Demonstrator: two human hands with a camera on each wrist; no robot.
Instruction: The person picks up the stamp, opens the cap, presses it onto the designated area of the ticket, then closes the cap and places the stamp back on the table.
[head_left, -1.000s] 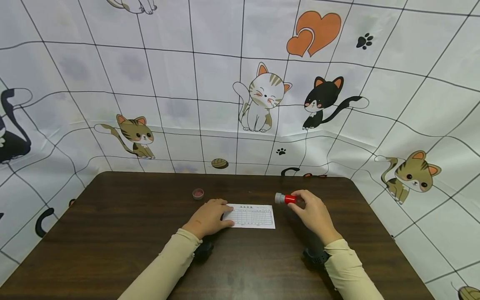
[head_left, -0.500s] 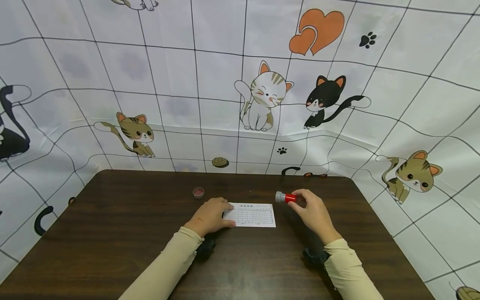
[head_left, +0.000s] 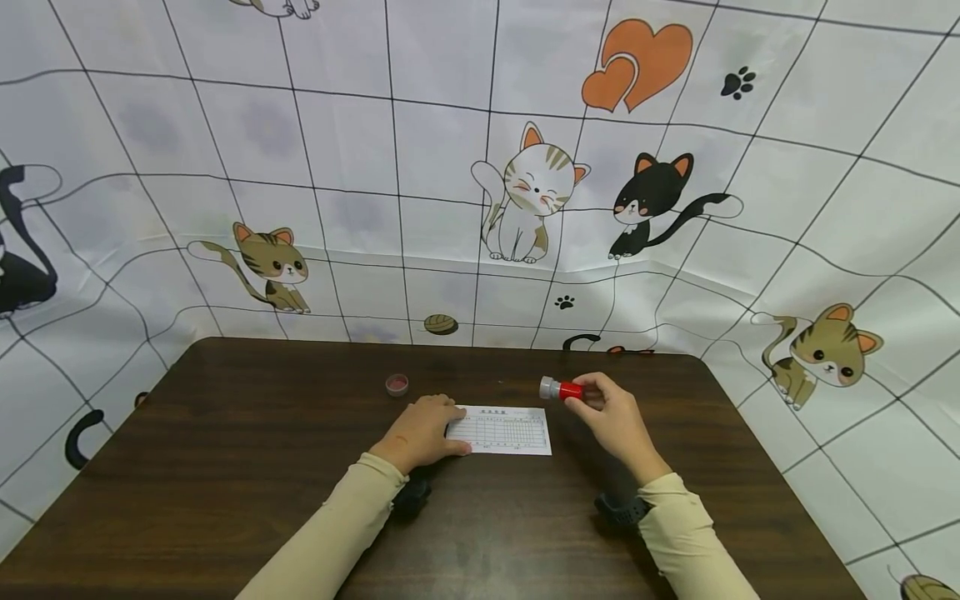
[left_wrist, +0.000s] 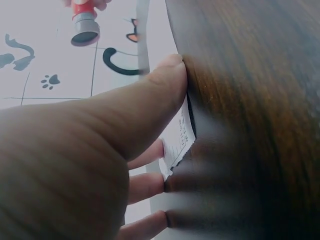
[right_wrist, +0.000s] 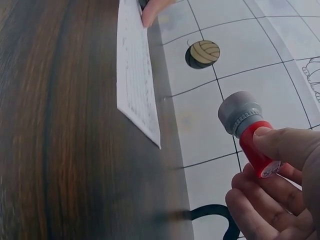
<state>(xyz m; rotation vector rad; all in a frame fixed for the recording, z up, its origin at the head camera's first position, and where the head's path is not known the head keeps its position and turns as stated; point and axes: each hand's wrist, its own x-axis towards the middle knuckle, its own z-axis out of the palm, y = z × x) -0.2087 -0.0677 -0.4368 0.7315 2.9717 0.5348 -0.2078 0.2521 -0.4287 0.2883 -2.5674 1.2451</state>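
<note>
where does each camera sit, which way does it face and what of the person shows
Head: worn on the head, facing forward and down over the table to the patterned wall covering; both sleeves, left hand and right hand show.
Left wrist: on the left wrist, facing that hand and the paper; part of the right hand shows at top.
Right wrist: on the right wrist, facing that hand's red-and-grey cylinder; part of the left hand shows at top.
Shared: both wrist views show paper and cylinder.
</note>
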